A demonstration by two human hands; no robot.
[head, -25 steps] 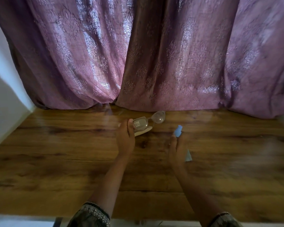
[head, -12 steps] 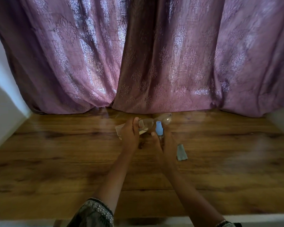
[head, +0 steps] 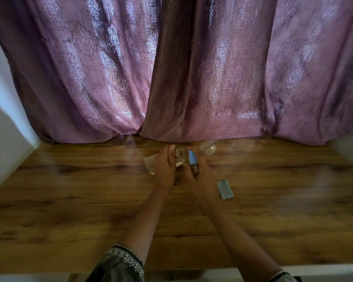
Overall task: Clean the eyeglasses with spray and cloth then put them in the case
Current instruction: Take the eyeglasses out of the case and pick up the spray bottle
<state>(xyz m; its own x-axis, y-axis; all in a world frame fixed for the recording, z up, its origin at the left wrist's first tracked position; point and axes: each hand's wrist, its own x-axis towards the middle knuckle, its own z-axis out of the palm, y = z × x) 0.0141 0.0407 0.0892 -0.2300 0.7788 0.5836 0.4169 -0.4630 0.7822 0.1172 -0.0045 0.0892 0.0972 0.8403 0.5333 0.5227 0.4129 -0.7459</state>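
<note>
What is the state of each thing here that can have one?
eyeglasses: held by the left hand.
spray bottle: gripped by the right hand, close beside the eyeglasses.
cloth: lying on the table, untouched.
case: on the table, partly hidden by the left hand; seems open.

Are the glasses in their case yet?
Out: the left hand grips the eyeglasses, lenses bare, beside the spray bottle in the right hand.

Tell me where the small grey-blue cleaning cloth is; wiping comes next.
Head view: the small grey-blue cleaning cloth lies flat on the wooden table, just right of the right hand, untouched.
</note>
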